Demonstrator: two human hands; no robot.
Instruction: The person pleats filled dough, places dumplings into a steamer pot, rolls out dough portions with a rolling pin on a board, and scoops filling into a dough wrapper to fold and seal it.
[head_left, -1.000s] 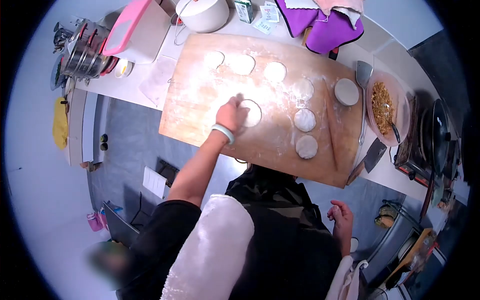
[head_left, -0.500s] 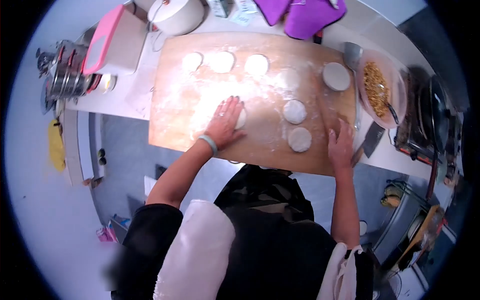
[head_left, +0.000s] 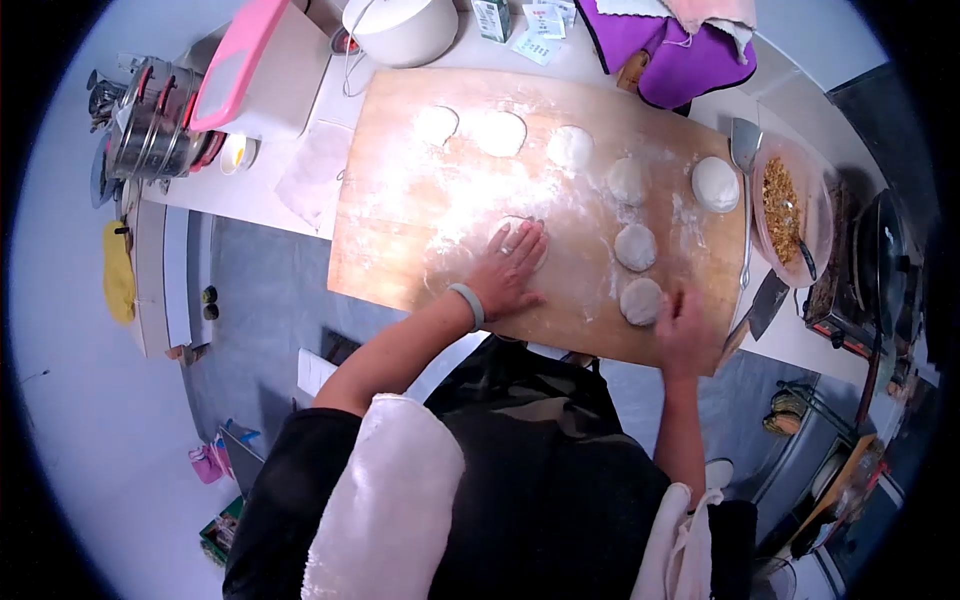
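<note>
My left hand (head_left: 510, 272) lies flat with its fingers stretched over a round of white dough (head_left: 513, 222), which it mostly covers. On the floured wooden board (head_left: 570, 320), my right hand (head_left: 687, 330) is at the near right edge. Its fingers are loosely bent and a little blurred, and I see nothing in them. Close to its fingertips is a flat dough disc (head_left: 641, 301), with another disc (head_left: 635, 247) just beyond. More dough rounds (head_left: 501, 133) form a row along the far side. A larger, thicker dough round (head_left: 715, 185) sits at the right.
Right of the board are a metal spatula (head_left: 745, 145), a bowl of chopped filling (head_left: 790, 205) with a spoon, and a knife (head_left: 768, 303). Beyond stands a stove with a dark pan (head_left: 885, 250). A pink-lidded bin (head_left: 240, 70) and stacked steamer pots (head_left: 150, 120) are at the left.
The view has swung, so the board appears farther right. My left hand stays on its dough round. My right hand's fingers have bent and come close to the nearest disc.
</note>
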